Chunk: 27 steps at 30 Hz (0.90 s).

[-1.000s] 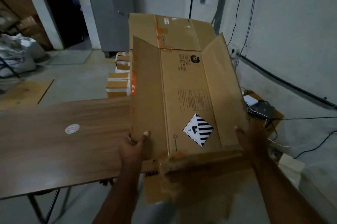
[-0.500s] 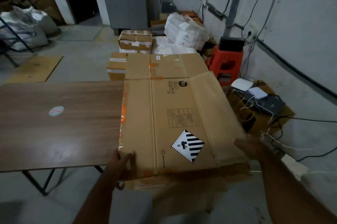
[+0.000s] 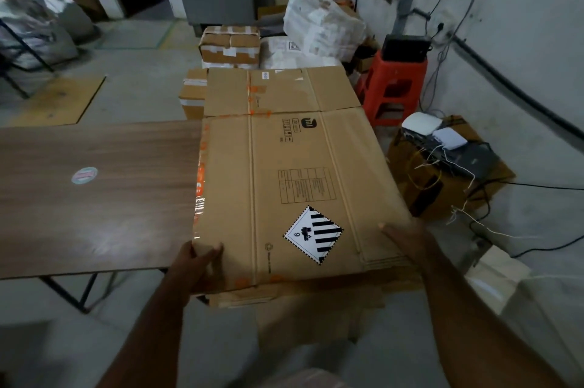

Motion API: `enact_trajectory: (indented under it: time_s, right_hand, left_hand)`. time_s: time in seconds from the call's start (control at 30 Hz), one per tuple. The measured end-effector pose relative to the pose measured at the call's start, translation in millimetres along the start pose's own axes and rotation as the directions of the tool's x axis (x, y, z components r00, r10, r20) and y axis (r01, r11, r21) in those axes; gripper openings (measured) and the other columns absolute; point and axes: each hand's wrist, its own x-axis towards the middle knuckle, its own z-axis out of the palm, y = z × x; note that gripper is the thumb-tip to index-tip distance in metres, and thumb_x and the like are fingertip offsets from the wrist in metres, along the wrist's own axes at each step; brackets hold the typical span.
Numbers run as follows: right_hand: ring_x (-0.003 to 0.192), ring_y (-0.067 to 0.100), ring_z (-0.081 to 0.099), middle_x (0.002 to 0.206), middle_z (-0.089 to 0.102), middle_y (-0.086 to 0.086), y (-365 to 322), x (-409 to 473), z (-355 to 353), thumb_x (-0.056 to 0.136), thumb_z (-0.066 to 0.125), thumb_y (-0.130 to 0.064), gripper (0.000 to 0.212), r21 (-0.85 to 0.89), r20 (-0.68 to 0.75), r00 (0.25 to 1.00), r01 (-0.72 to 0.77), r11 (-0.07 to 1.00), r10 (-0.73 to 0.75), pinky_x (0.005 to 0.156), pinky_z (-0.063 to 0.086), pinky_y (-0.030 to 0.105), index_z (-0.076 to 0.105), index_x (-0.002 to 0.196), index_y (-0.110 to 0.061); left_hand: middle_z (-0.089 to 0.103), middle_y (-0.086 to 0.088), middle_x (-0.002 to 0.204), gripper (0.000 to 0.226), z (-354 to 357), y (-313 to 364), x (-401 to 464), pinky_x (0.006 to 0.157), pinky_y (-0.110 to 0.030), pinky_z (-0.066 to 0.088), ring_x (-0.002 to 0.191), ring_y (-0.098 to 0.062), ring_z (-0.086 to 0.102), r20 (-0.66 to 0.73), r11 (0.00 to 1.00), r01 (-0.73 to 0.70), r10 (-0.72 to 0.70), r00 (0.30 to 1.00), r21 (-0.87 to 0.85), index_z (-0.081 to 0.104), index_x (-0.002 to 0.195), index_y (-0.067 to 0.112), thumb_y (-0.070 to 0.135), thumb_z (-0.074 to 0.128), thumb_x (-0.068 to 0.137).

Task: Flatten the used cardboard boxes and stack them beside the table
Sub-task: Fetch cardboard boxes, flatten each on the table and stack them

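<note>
Flattened box (image 3: 297, 185), held right of the table (image 3: 94, 185).
Your left hand (image 3: 197, 261) and right hand (image 3: 403, 239) gripped its near corners; fingers beneath were hidden.

The flattened box (image 3: 294, 179) is plain brown cardboard with orange tape marks along its left edge, and it carries a white diamond label (image 3: 313, 234) with black stripes (upper half only). The table (image 3: 94, 195) has dark brown wood grain. The stool (image 3: 393, 87) is bright red.
</note>
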Motion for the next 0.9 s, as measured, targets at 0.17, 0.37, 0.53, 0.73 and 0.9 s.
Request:
enact_trajectory:
  time_s: [0.17,0.37,0.53,0.73,0.9]
  right_hand:
    - [0.127,0.038,0.055,0.142,0.055,0.019,10.8,-6.1,0.8,0.087,0.080,-0.037,0.078,-0.001,-0.025,1.000,-0.005,1.000,0.005,0.087,0.046,0.036,0.043,0.146,-0.002]
    - [0.139,0.039,0.039,0.157,0.035,0.018,-0.5,-18.2,14.7,0.093,0.056,-0.060,0.085,-0.472,-0.179,0.955,0.130,0.872,-0.239,0.109,0.032,0.056,0.027,0.157,-0.012]
    - [0.146,0.036,0.033,0.159,0.036,0.019,-31.5,-36.0,52.8,0.098,0.049,-0.050,0.075,-0.564,-0.077,0.865,0.373,0.737,-0.496,0.115,0.028,0.052,0.033,0.155,-0.004]
    - [0.131,0.037,0.049,0.144,0.051,0.017,-70.2,-73.8,118.6,0.097,0.061,-0.045,0.063,-0.439,0.082,0.791,0.575,0.690,-0.606,0.101,0.041,0.047,0.048,0.142,-0.003]
    - [0.134,0.032,0.046,0.147,0.048,0.012,-103.4,-134.8,191.7,0.097,0.056,-0.047,0.064,-0.311,0.273,0.649,0.758,0.573,-0.710,0.107,0.041,0.044,0.043,0.148,-0.009]
  left_hand:
    - [0.069,-0.015,0.117,0.060,-3.3,-5.7,7.0,0.071,-0.052,0.063,0.103,-0.038,0.068,-0.007,0.998,0.010,-0.009,1.000,0.066,0.059,0.128,0.011,0.040,0.083,0.081]
    - [0.070,-0.020,0.114,0.068,1.4,2.3,3.0,0.088,-0.053,0.058,0.102,-0.038,0.068,-0.063,0.987,-0.034,0.044,0.997,0.158,0.063,0.121,0.005,0.053,0.083,0.076]
    - [0.041,-0.022,0.146,0.080,23.8,6.7,-22.0,0.108,-0.059,0.034,0.137,-0.042,0.036,-0.287,0.714,-0.033,0.322,0.902,0.700,0.039,0.143,0.007,0.055,0.071,0.086]
    - [0.053,-0.016,0.139,0.064,12.4,14.7,-48.0,0.099,-0.057,0.041,0.129,-0.039,0.048,-0.023,0.500,-0.305,0.548,0.836,0.811,0.053,0.138,0.011,0.051,0.058,0.088]
    - [0.063,-0.007,0.125,0.064,-31.9,7.5,-73.5,0.092,-0.050,0.047,0.117,-0.032,0.056,-0.040,0.471,-0.348,0.637,0.770,0.811,0.062,0.127,0.016,0.057,0.041,0.081]
